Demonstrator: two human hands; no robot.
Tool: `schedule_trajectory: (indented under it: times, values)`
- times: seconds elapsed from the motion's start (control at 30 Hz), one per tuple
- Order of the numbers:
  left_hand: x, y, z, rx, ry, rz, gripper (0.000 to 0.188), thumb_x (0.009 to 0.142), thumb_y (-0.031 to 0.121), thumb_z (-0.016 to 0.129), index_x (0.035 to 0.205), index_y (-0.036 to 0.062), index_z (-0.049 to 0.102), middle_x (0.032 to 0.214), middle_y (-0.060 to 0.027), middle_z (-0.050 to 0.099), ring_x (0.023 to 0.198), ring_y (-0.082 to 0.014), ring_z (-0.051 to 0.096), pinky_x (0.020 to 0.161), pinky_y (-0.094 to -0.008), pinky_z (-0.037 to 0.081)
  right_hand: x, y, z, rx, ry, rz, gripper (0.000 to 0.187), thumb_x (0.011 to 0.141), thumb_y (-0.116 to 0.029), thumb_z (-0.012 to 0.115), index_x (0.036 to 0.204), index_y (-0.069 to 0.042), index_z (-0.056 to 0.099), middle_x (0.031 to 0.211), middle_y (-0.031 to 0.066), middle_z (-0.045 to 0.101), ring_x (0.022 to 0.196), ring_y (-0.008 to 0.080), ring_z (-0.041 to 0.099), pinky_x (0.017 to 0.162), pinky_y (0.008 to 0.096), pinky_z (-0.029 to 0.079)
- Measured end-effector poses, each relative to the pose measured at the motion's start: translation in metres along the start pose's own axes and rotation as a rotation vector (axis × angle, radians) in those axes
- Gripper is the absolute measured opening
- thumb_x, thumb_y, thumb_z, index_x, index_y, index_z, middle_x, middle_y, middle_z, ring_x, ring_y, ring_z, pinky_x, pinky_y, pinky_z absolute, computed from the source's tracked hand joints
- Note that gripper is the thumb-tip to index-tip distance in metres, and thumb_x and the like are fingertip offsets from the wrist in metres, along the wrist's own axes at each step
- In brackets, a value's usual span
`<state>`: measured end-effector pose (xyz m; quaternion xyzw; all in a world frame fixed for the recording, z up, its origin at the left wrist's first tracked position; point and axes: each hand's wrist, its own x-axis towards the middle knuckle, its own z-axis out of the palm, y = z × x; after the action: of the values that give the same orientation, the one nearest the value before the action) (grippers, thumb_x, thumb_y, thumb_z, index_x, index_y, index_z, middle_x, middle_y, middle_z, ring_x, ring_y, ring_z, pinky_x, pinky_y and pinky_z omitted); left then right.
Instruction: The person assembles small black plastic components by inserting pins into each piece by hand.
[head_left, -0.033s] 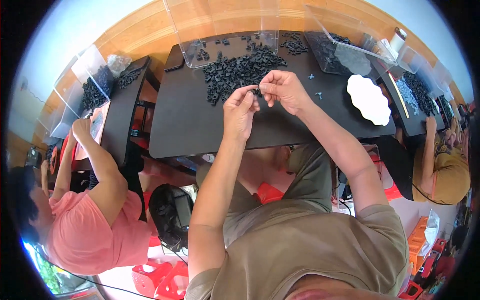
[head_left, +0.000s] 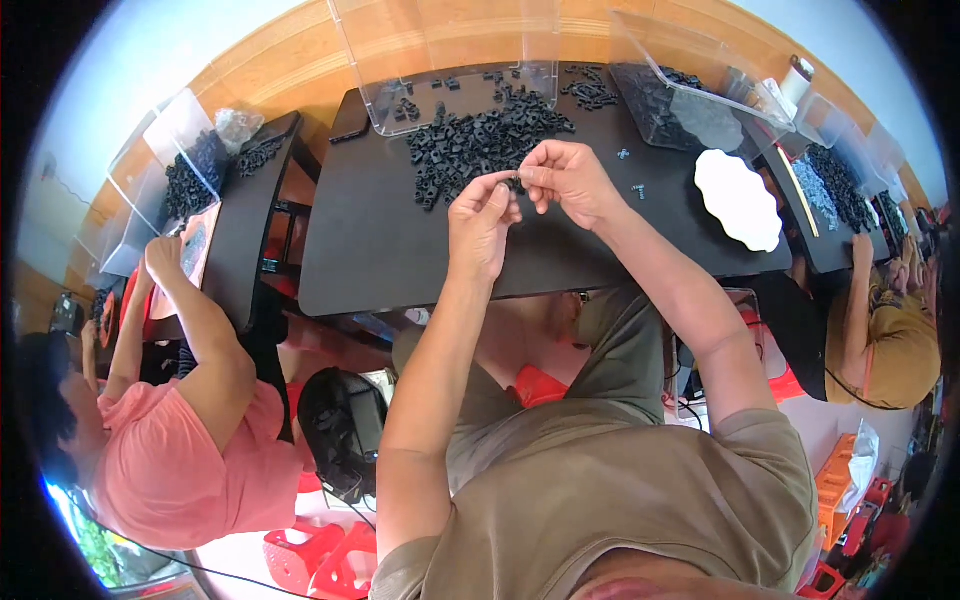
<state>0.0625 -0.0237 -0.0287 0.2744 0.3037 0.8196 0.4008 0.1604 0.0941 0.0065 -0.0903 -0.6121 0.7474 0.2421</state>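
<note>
Near, wide fisheye view from head height, downward over the table (head_left: 370,245)

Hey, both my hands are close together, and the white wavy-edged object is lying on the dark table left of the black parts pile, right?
Not quite: in the head view, the white wavy-edged object lies right of the black parts pile, not left of it.

Dark table (head_left: 370,240) under small black parts (head_left: 470,145).
</note>
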Motion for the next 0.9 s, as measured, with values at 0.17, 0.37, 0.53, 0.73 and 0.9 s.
schedule_trajectory:
  times: [0.17,0.37,0.53,0.73,0.9]
  values:
    - [0.001,-0.003,-0.001,0.111,0.053,0.015,0.015,0.086,0.007,0.056,0.098,-0.0016,0.06,0.075,-0.0019,0.056,0.063,-0.0084,0.05,0.058,-0.0219,0.043,0.001,-0.002,0.001,-0.036,-0.012,-0.007,0.008,0.08,-0.005,0.063,0.079,-0.001,0.057,0.068,0.0039,0.056,0.055,0.0093,0.055,0.045,0.0214,0.047]
    - [-0.002,-0.001,-0.006,0.198,0.117,0.086,0.013,0.085,0.005,0.055,0.095,0.0005,0.06,0.079,-0.0015,0.058,0.064,-0.0072,0.05,0.059,-0.0207,0.043,0.005,-0.003,0.015,-0.101,-0.039,-0.018,0.007,0.079,-0.004,0.064,0.077,0.0,0.057,0.066,0.0032,0.056,0.053,0.0086,0.054,0.043,0.0209,0.046]
    - [-0.002,-0.005,0.003,0.348,0.104,0.128,0.012,0.082,0.004,0.056,0.092,0.0001,0.06,0.077,-0.0021,0.058,0.062,-0.0077,0.052,0.056,-0.0215,0.044,0.001,-0.005,0.006,-0.177,-0.017,0.065,0.013,0.077,-0.011,0.067,0.076,-0.002,0.058,0.058,0.0016,0.054,0.046,0.0079,0.05,0.039,0.0191,0.041]
    - [-0.001,-0.006,0.005,0.24,0.021,0.022,0.008,0.084,0.003,0.054,0.089,-0.0005,0.059,0.071,-0.0028,0.056,0.061,-0.0082,0.052,0.054,-0.0212,0.045,0.006,-0.004,-0.005,-0.09,-0.064,0.177,0.016,0.079,-0.012,0.066,0.074,-0.006,0.052,0.055,-0.0005,0.05,0.042,0.0063,0.045,0.034,0.019,0.035]
    - [0.001,-0.005,0.003,0.246,0.022,-0.053,0.011,0.085,0.006,0.055,0.094,0.0014,0.058,0.078,-0.0043,0.058,0.066,-0.0117,0.055,0.061,-0.0252,0.048,0.008,-0.007,-0.007,-0.236,-0.064,0.222,0.016,0.083,-0.017,0.062,0.077,-0.006,0.052,0.055,-0.0004,0.049,0.039,0.0052,0.042,0.033,0.0181,0.033]
